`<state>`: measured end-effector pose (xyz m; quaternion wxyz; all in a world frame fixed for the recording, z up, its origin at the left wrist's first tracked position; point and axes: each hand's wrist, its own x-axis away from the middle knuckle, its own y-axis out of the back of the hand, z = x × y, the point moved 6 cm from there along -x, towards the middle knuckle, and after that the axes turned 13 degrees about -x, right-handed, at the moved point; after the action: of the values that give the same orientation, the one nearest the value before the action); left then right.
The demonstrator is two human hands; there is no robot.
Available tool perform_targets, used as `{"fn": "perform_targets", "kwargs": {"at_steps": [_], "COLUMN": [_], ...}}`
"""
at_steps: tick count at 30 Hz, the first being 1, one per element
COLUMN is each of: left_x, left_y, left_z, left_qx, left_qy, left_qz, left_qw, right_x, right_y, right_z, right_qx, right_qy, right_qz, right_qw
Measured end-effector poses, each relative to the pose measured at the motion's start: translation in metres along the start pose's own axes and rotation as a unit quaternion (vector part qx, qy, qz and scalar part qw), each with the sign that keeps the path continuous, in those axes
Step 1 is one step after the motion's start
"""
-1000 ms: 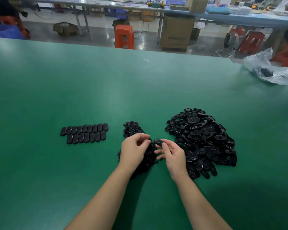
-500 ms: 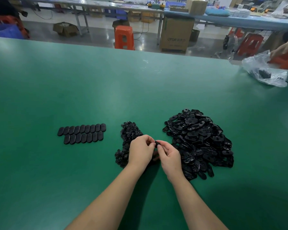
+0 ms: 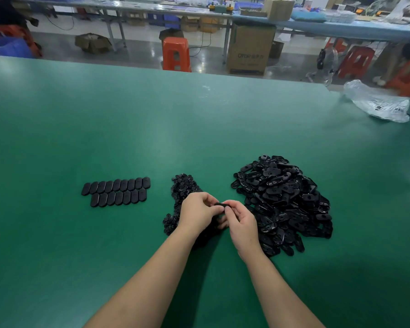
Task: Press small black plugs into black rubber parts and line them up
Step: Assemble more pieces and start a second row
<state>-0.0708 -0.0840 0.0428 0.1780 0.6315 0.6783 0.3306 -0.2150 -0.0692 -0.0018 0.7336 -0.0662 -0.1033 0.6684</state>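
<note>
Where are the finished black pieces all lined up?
The two neat rows of flat black oval rubber parts lie on the green table, left of both hands.

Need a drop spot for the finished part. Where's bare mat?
Bare mat lies beyond the lined-up rows, left of them, and in the near-left corner. Crowded: both hands sit between the plug pile and the big parts heap; narrow gap only.

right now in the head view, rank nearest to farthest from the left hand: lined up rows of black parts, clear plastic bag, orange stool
1. Lined-up rows of black rubber parts, left of the left hand.
2. Orange plastic stool, beyond the table's far edge.
3. Crumpled clear plastic bag, far right corner.
</note>
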Motion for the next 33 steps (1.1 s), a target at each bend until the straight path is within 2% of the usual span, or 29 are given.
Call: {"fn": "perform_targets", "kwargs": {"at_steps": [8, 25, 33], "left_x": [0.001, 0.006, 0.012], "left_y": [-0.006, -0.003, -0.003], "left_z": [0.001, -0.013, -0.018], "left_qx": [0.055, -0.055, -0.062], "left_qy": [0.011, -0.018, -0.019], "left_qz": [0.021, -0.005, -0.007], "left_qw": [0.998, 0.998, 0.998], "right_x": [0.000, -0.001, -0.003], "right_y": [0.002, 0.006, 0.006], "right_z": [0.001, 0.001, -0.003], "right_qx": [0.007, 0.040, 0.034], "right_qy": [0.012, 0.016, 0.004], "right_qz": [-0.003, -0.011, -0.010], "right_qw": [1.000, 0.999, 0.999]}}
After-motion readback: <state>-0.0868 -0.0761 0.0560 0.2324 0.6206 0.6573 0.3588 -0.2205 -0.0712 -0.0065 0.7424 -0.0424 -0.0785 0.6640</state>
